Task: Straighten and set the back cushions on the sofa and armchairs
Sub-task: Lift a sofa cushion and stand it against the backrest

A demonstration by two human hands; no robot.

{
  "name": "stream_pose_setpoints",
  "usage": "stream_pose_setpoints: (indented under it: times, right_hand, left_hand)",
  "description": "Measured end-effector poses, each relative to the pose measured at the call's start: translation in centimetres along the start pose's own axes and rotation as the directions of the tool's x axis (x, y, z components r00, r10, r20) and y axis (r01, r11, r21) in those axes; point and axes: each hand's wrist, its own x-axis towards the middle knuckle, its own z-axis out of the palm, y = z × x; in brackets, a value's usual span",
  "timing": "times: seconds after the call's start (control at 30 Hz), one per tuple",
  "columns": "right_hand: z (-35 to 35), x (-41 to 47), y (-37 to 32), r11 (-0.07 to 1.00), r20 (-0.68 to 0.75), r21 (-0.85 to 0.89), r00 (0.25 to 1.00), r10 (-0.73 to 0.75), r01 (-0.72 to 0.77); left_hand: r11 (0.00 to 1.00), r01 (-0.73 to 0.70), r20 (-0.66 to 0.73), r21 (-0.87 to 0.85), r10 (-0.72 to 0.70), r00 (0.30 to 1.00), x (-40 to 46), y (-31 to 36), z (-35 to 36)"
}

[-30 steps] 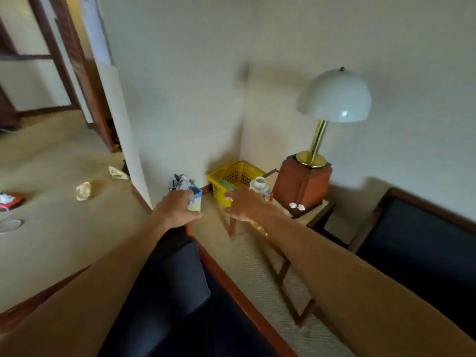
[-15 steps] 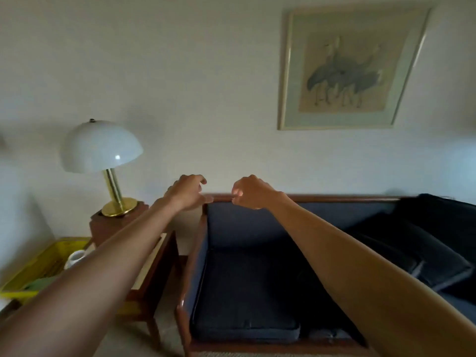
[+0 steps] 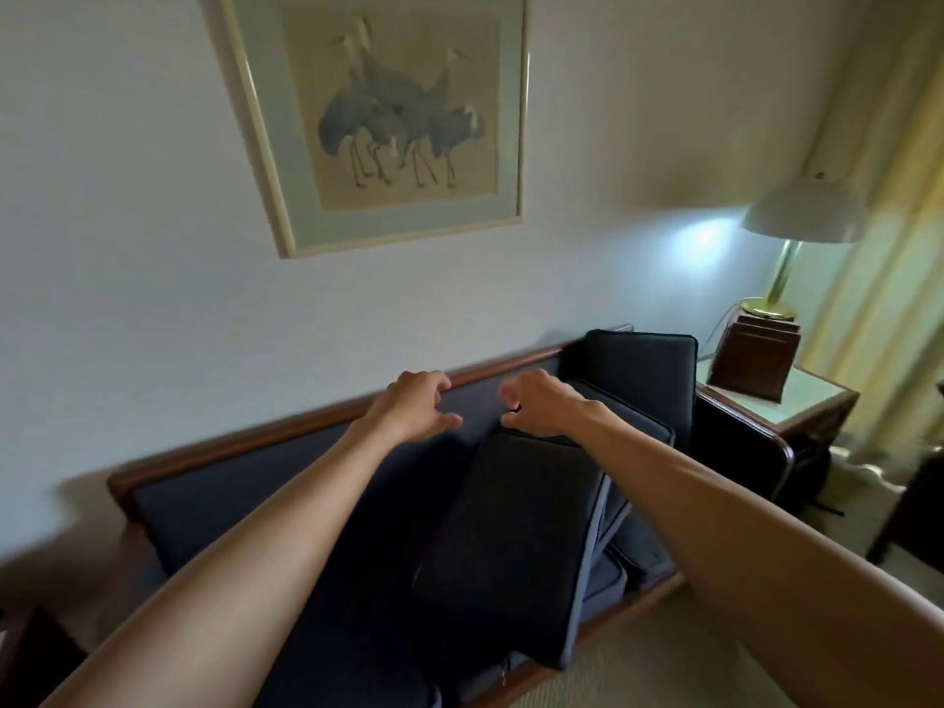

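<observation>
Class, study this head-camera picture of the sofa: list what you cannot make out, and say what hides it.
- Seat under the loose cushion: covered by that cushion, head view.
- Sofa left end: cut by the forearm and the picture's edge.
- Right hand fingertips: curled under; contact unclear.
- Lamp: blurred.

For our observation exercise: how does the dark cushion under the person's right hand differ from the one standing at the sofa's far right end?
The slanted cushion lies tilted across the seat, its lower end overhanging the front edge; the upright cushion stands on edge against the sofa back. The right hand is at the slanted cushion's top edge; nothing touches the upright cushion. Both are dark, flat and rectangular.
</observation>
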Motion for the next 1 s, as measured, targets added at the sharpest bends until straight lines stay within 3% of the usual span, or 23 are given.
stream_pose_setpoints:
  times: [0.23,0.47,0.6,0.7,1.0]
  right_hand:
    - [7.9,6.0,9.3,0.965,0.072,0.146,0.975,0.210,-0.218]
    - [22.9,7.5,19.5,0.840,0.224,0.217,0.863,0.454,-0.498]
    - [32.5,6.5,24.8,0.705,0.350,0.254,0.743,0.571,-0.662]
    - [38.3,6.9,28.3,0.610,0.381,0.314,0.685,0.621,-0.727]
    - [46.1,11.7,32.9,0.151,0.548,0.602,0.543,0.637,-0.784]
  left_hand:
    - [0.997,-0.075,0.200,0.006,0.072,0.977,10.2,-0.8,11.1]
    - [0.995,-0.100,0.436,0.003,0.088,0.896,14.4,-4.0,28.6]
    - [0.993,-0.121,0.497,-0.007,0.108,0.861,13.7,-5.2,39.2]
    - [0.993,-0.116,0.477,0.030,0.088,0.874,13.4,-5.7,45.9]
    - [0.982,-0.154,0.390,0.105,0.102,0.915,12.4,-6.2,57.1]
